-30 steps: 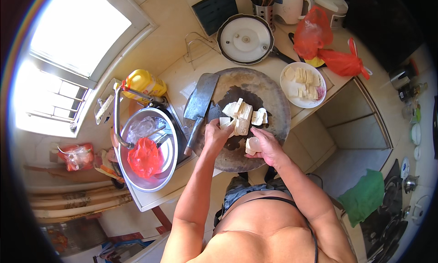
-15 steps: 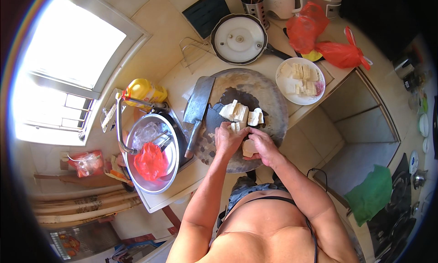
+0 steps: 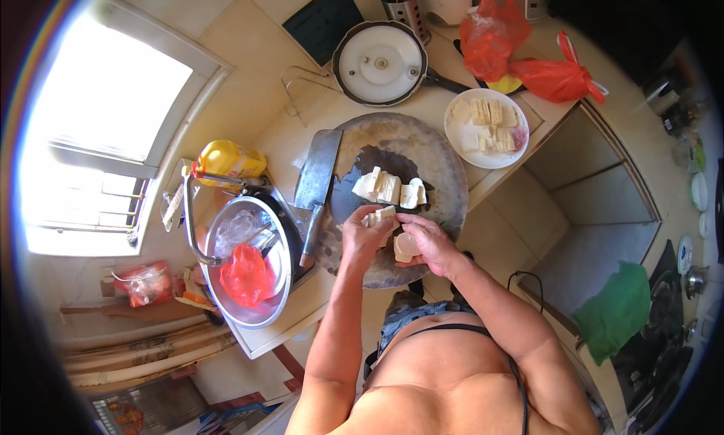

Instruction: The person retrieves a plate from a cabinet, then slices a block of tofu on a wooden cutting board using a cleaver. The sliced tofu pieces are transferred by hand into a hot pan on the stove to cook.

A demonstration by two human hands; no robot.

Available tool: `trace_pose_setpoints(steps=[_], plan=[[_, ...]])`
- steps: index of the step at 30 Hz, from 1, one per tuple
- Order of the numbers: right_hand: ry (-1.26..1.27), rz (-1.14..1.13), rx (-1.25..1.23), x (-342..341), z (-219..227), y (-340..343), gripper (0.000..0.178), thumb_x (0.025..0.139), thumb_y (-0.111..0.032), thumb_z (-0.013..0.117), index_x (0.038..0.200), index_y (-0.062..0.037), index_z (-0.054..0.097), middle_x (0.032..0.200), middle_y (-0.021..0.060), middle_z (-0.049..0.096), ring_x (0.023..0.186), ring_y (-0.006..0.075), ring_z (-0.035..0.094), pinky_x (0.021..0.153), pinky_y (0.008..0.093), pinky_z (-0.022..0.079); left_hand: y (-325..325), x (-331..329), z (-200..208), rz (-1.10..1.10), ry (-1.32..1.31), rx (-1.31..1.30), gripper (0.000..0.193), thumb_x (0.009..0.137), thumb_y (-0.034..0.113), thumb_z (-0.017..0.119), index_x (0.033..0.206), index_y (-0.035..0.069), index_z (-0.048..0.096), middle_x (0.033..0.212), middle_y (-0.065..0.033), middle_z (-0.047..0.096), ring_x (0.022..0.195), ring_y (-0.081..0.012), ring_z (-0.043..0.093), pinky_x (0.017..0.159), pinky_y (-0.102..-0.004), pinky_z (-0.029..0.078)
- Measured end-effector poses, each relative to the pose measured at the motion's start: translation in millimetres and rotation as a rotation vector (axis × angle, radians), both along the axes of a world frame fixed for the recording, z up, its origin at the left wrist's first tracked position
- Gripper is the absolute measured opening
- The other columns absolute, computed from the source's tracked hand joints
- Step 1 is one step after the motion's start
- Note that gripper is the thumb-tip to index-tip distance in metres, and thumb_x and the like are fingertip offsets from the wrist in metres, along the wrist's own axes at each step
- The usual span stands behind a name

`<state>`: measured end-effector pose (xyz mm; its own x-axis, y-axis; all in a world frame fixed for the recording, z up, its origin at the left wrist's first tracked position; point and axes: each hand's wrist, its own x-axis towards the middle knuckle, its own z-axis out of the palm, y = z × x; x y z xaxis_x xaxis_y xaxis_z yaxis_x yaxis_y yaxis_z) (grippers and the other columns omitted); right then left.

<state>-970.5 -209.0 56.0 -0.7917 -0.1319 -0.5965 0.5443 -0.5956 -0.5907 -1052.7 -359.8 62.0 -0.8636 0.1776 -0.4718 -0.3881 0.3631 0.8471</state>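
On the round wooden chopping board [image 3: 437,152] lies a row of white cut pieces [image 3: 388,186] that look like tofu. My left hand [image 3: 363,235] is closed around another white piece [image 3: 379,216] just below that row. Close beside it, my right hand [image 3: 428,244] pinches a flat, pale slice [image 3: 406,246] with a rounded edge. The two hands nearly meet over the near part of the board. A broad cleaver [image 3: 320,167] rests on the board's left side, its handle pointing toward me. More pale slices [image 3: 494,117] sit on a white plate [image 3: 460,150] at the right.
Left of the board, a metal basin [image 3: 284,292] holds a red plastic bag [image 3: 247,275] below a tap [image 3: 188,216]. A yellow bottle [image 3: 235,162] stands behind it. At the back are a pan lid [image 3: 379,63], a utensil holder [image 3: 411,18] and red bags [image 3: 554,79].
My hands have drawn slightly apart. The left has lifted its white piece away from the row, and the right has turned its slice a little. The whole view has shifted slightly.
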Motion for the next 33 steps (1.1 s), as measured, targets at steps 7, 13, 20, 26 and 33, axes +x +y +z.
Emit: trace_pose_setpoints(steps=[7,13,20,26,33], plan=[[-0.123,0.000,-0.123,-3.0,12.9,17.0,0.054,0.104,-0.046,0.055,0.141,-0.0065,0.053,0.120,0.0119,0.063,0.097,0.0258,0.069,0.083,0.0493,0.062,-39.0,-12.2,20.4,0.100,-0.273,0.518,0.032,0.093,0.017,0.076,0.120,0.008,0.064,0.109,-0.0056,0.072,0.093,-0.0196,0.072,0.070,-0.0401,0.062],[0.061,-0.098,-0.475,-28.7,34.5,-8.3,0.069,0.100,-0.066,0.049,0.133,-0.0067,0.060,0.120,0.0066,0.066,0.113,0.0200,0.063,0.096,0.0442,0.052,-4.0,8.4,63.4,-0.043,0.567,0.112,0.031,0.086,0.008,0.080,0.114,0.004,0.067,0.111,-0.0095,0.063,0.101,-0.0222,0.065,0.084,-0.0355,0.055],[0.129,-0.217,-0.641,-46.9,34.1,-20.4,0.060,0.106,-0.054,0.044,0.130,-0.0027,0.064,0.120,0.0108,0.068,0.113,0.0239,0.065,0.102,0.0411,0.050,22.5,46.8,113.5,-0.377,0.923,-0.483,0.053,0.076,0.003,0.078,0.127,0.010,0.066,0.122,-0.0197,0.058,0.113,-0.0395,0.058,0.092,-0.0457,0.052],[0.148,-0.278,-0.903,-30.6,29.1,-15.0,0.049,0.104,-0.046,0.053,0.125,-0.0037,0.065,0.119,0.0096,0.067,0.109,0.0286,0.066,0.096,0.0540,0.052,7.2,38.5,140.5,-0.535,0.910,-0.372,0.053,0.080,0.002,0.076,0.131,0.005,0.064,0.125,-0.0174,0.063,0.114,-0.0368,0.060,0.098,-0.0429,0.049],[0.331,-0.467,-1.002,20.2,27.1,-7.6,0.044,0.103,-0.041,0.056,0.119,-0.0018,0.069,0.118,0.0107,0.071,0.109,0.0294,0.067,0.099,0.0539,0.051,14.1,38.8,140.5,-0.897,0.992,-0.228,0.050,0.075,0.004,0.080,0.124,0.005,0.068,0.123,-0.0151,0.067,0.108,-0.0370,0.061,0.094,-0.0447,0.051]])
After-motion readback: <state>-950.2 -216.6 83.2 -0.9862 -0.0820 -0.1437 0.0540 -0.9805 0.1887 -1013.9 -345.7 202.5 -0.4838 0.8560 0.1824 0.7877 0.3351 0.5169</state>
